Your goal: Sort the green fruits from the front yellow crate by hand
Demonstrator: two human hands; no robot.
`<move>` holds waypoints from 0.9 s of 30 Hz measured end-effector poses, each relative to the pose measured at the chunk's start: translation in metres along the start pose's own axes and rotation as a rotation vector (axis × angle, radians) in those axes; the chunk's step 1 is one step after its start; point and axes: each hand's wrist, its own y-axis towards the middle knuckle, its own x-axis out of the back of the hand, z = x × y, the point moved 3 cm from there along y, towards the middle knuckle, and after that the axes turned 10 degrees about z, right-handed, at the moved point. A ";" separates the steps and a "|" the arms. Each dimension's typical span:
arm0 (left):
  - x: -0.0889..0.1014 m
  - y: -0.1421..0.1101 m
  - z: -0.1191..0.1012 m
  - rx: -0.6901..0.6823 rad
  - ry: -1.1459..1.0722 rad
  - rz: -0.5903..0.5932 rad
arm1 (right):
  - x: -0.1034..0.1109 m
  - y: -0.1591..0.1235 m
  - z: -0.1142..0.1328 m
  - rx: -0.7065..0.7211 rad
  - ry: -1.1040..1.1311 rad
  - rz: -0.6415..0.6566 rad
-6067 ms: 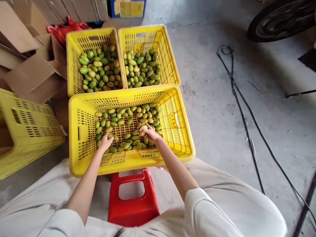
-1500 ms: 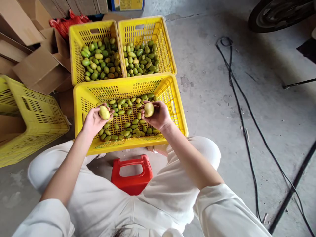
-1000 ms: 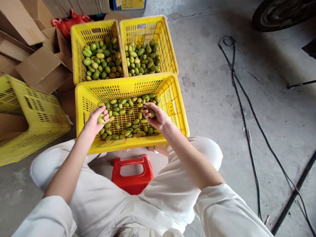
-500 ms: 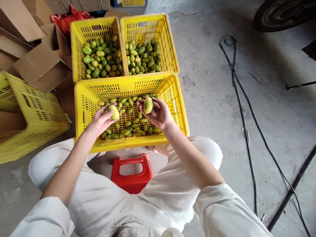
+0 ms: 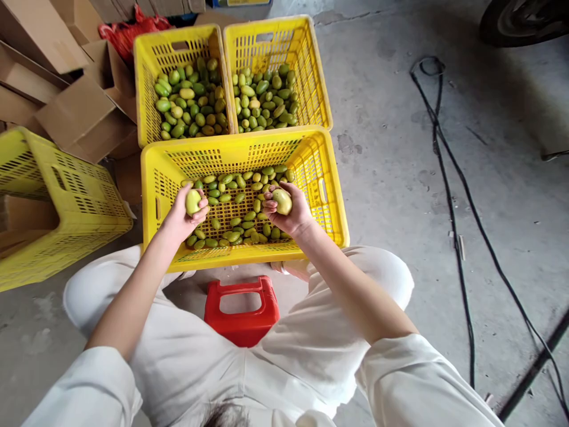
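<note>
A big yellow slotted crate [image 5: 320, 160] stands in front of me, its bottom thinly covered with small green fruits [image 5: 231, 196]. My left hand [image 5: 184, 213] is closed around one yellow-green fruit [image 5: 192, 201] above the crate's left side. Over the crate's right half, my right hand [image 5: 291, 212] grips another yellow-green fruit [image 5: 283, 201]. Behind this crate stand two smaller yellow crates: the left crate [image 5: 146, 77] and the right crate [image 5: 317, 77], both holding heaps of green fruits.
A red plastic stool [image 5: 242, 308] sits between my knees. An overturned yellow crate [image 5: 57, 201] lies on the left, with cardboard boxes [image 5: 71, 112] behind it. Black cables [image 5: 448, 196] run over the concrete floor on the right, and a wheel [image 5: 524, 21] shows top right.
Both hands still hold one fruit each. The left hand has drawn back left and the right hand has lowered a little; the view has shifted slightly.
</note>
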 end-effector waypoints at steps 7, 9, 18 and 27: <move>0.008 0.000 -0.014 -0.187 -0.072 -0.122 | 0.004 0.008 0.013 0.152 -0.112 -0.128; 0.010 -0.002 -0.019 -0.239 -0.040 -0.127 | 0.003 0.009 0.013 0.163 -0.177 -0.126; 0.005 -0.005 -0.015 -0.136 0.024 -0.048 | 0.000 0.006 0.002 0.029 -0.236 -0.017; 0.005 -0.003 -0.020 -0.132 -0.046 -0.130 | -0.005 -0.001 0.021 0.140 -0.166 0.083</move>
